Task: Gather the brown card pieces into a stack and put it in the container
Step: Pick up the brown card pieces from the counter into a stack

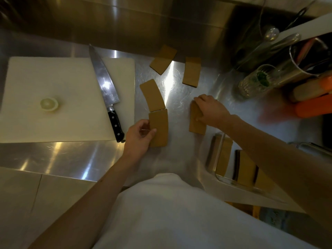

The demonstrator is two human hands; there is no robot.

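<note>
Five flat brown rectangular card pieces are lying on the brushed stainless-steel counter [71,159]. The left hand [139,136] is gripping the near-left brown card piece [159,127] along its left edge, with the thumb pressing on the top face and the fingers curling at the edge. The upper end of this piece is touching the curved brown card piece [152,95] lying just beyond it. The right hand [210,110] is resting on the near-right brown card piece [196,121], with the fingers held together and bearing down on its upper and right portions; the card is lying flat on the counter. Two further brown card pieces are lying farther back, apart from both hands: the far-left piece [163,59] and the far-right piece [191,71].

The rectangular metal container [219,177] is sitting at the near right, partly hidden under the right forearm, and is already holding brown card pieces standing on edge [223,159].

A white plastic cutting board [45,78] is lying to the left, carrying a large steel chef's knife with a black riveted handle [106,87] and a pale onion end piece [48,104].
</note>
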